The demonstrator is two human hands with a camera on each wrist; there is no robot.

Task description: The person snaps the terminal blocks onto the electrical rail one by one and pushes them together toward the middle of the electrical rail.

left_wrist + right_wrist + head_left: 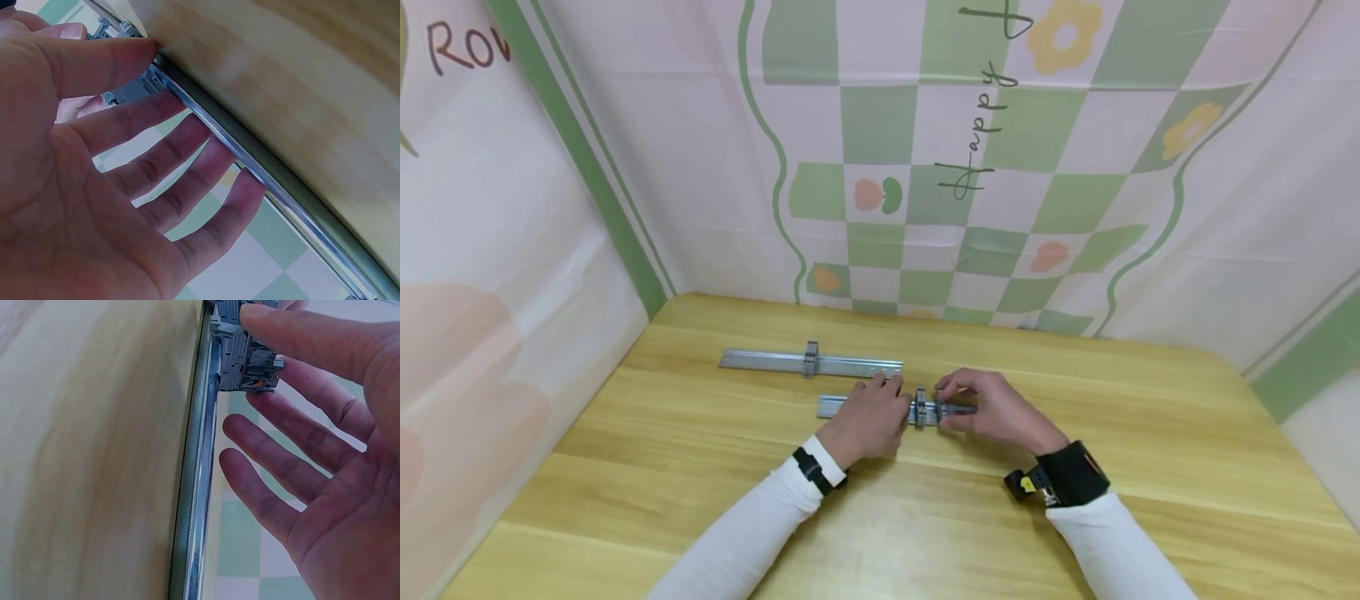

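The near DIN rail [829, 407], a slotted metal strip, lies on the wooden table. My left hand [871, 419] holds it, with the thumb along one edge and the fingertips on the other in the left wrist view, where the rail [228, 140] runs diagonally. A grey terminal block [920, 408] is seated on the rail between the hands. To its right, my right hand [996, 410] pinches a grey block [240, 365] between thumb and fingers at the rail. The other fingers of that hand are spread beside the rail. Fingers partly hide the pinched block.
Behind the hands lies a second DIN rail [767, 361] carrying a grey terminal block group [810, 359]. The wooden table [715, 492] meets a patterned cloth backdrop [880, 250] at its far edge. Another cloth wall [512, 250] stands at the left.
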